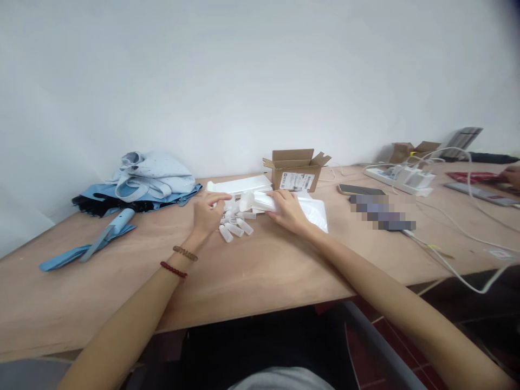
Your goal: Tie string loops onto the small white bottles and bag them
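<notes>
My right hand (pixel 290 210) is closed around a whitish, tube-shaped plastic piece (pixel 263 202) whose wider end points left. To its left, my left hand (pixel 208 212) has its index finger and thumb apart and curved, close to the small parts. Several small translucent white plastic bottles (pixel 235 228) lie in a loose pile on the table between the hands. Behind them rests a long flat white box (pixel 247 186). A clear plastic bag (pixel 314 212) lies flat beside and partly under my right hand.
An open cardboard box (pixel 294 170) stands behind my hands on the wooden table (pixel 244 281). A blue umbrella (pixel 122 219) and a pale cloth bag (pixel 156 173) lie left. Right are a phone (pixel 361 189), a power strip (pixel 400 180), cables and another person's hand (pixel 511 176).
</notes>
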`<state>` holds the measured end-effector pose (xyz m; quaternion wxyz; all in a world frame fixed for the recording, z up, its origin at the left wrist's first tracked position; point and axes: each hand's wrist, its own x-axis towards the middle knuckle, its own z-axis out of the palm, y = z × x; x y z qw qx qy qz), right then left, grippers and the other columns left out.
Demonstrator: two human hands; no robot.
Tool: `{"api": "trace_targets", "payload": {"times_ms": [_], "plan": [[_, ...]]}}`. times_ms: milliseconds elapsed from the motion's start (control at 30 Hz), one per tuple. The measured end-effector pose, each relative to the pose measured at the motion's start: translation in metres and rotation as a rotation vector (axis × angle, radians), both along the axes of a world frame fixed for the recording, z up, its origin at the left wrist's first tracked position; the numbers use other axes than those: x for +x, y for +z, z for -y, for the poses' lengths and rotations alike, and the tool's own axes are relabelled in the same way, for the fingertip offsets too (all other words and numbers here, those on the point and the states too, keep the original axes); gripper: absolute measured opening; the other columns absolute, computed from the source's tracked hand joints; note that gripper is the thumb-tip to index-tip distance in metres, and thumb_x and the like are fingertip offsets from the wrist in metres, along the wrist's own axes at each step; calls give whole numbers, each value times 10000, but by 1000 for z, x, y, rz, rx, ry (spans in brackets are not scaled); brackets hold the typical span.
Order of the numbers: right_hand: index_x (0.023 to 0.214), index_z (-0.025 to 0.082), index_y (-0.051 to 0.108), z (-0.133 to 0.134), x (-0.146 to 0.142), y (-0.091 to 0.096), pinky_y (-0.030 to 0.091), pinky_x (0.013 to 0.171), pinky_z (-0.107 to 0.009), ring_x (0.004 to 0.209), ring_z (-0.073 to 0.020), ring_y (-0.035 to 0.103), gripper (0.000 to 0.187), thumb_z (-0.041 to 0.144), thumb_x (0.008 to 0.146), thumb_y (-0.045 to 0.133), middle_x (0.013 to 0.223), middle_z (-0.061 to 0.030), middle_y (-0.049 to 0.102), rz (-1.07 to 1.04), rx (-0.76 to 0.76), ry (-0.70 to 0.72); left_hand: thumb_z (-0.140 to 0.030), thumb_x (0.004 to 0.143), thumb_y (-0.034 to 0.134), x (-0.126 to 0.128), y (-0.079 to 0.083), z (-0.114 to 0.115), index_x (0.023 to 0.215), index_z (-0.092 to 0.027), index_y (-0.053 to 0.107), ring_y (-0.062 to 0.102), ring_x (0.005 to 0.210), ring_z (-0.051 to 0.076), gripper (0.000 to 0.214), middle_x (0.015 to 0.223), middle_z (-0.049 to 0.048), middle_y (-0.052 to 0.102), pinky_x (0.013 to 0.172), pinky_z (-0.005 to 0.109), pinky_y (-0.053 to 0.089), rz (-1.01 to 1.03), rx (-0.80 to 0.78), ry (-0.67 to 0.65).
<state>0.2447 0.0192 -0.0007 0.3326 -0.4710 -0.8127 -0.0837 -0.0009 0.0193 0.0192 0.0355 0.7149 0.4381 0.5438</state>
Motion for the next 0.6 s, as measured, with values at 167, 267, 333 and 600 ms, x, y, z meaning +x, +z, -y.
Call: {"api": "trace_targets", "payload": {"times_ms": [167, 267, 333, 600], "plan": [[1195, 177, 517, -6, 6, -2, 342, 915, -435, 1128, -310, 489, 395, 265, 812, 560, 1193, -134, 579, -10, 16, -38, -228, 737, 480, -39, 4, -20, 755, -187, 753, 615, 766, 204, 277, 801, 37, 731, 731, 325, 475, -42, -98, 235], [1199, 186, 515, -7, 7, -3, 344, 915, -441, 1129, -311, 492, 399, 268, 811, 560, 1194, -133, 579, -3, 22, -39, -245, 704, 515, -55, 1, -30, 745, -181, 751, 627, 762, 232, 248, 775, 55, 734, 744, 340, 462, -213, -235, 236], [1198, 182, 517, -7, 6, -3, 346, 911, -438, 1125, -310, 494, 400, 269, 810, 562, 1185, -135, 580, 5, 18, -41, -254, 689, 532, -60, -2, -33, 742, -185, 750, 638, 732, 238, 235, 777, 60, 739, 724, 338, 462, -320, -338, 173], [1221, 194, 511, -6, 6, -3, 352, 898, -441, 1120, -316, 491, 409, 275, 822, 553, 1186, -134, 578, 29, 11, -46, -282, 694, 567, -62, -18, -42, 702, -208, 739, 645, 718, 250, 187, 751, 83, 731, 719, 346, 459, -525, -259, 67]]}}
